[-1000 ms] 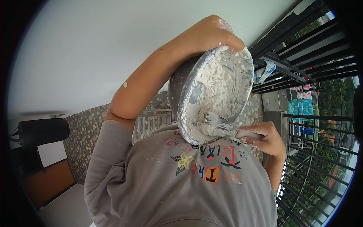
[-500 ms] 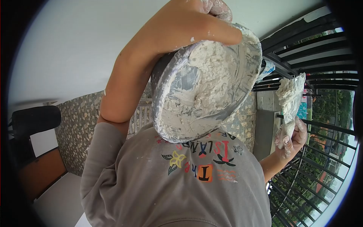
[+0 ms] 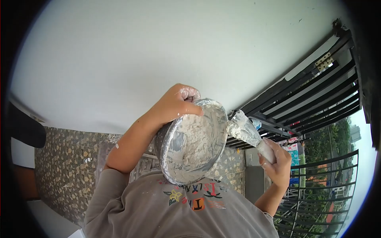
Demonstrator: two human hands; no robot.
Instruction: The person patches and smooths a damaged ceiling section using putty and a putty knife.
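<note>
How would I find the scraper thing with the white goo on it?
Start at the big grey bowl of white paste, held by the left hand. Beside its rim, the right hand grips the scraper: the only flat, paste-coated blade.

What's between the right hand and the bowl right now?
The scraper blade, caked in white paste, spans from the right hand to the bowl rim, in the head view.
</note>
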